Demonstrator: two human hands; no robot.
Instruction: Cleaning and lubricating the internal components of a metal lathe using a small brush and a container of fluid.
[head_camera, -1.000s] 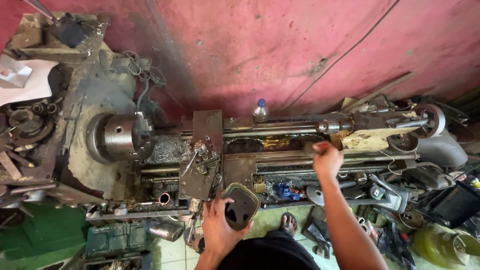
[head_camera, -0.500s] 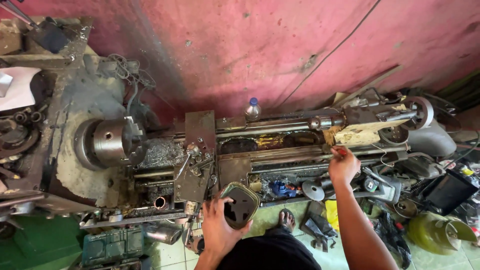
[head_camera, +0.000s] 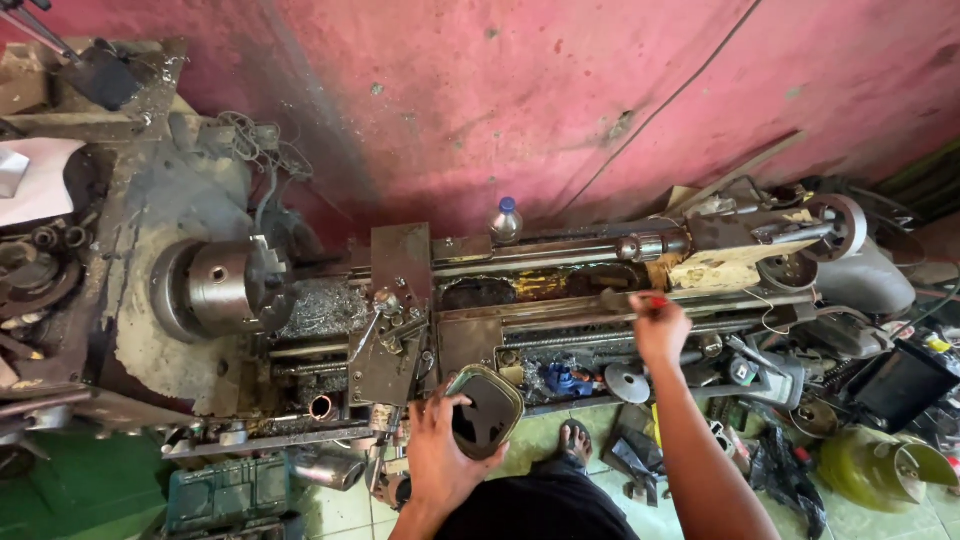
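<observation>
Pink and scuffed, the wall (head_camera: 560, 90) is standing right behind an old, oily lathe (head_camera: 420, 320) that is filling most of our view, with its chuck (head_camera: 225, 287) on the left and the tailstock (head_camera: 790, 240) on the right. We are looking straight down over the bed (head_camera: 560, 300), where a small plastic bottle (head_camera: 506, 220) is sitting at the back and metal shavings (head_camera: 320, 308) are lying just beside the chuck. Our left hand (head_camera: 440, 455) is wrapping its fingers around the rim of a rounded metal tin (head_camera: 487, 410), a closed grip on the tin, and is holding it low at the front edge of the machine, just below the carriage (head_camera: 395, 320). Our right hand (head_camera: 658, 330) is pinching a small red-tipped tool (head_camera: 655, 300) against the front rail of the bed, so that grip is closed on the tool too; what kind of tool it is we cannot tell, since most of it is hidden by the fingers. To do this well, we judge that we are wanting the tin kept level and tucked close under the rail, so nothing spills or misses it, while the right hand is working in short, light strokes along the rail and staying well apart from the chuck. A sandalled foot (head_camera: 575, 445) is showing on the green tiled floor (head_camera: 540, 440), among loose parts and a yellow-green container (head_camera: 880, 465) off to the right.
</observation>
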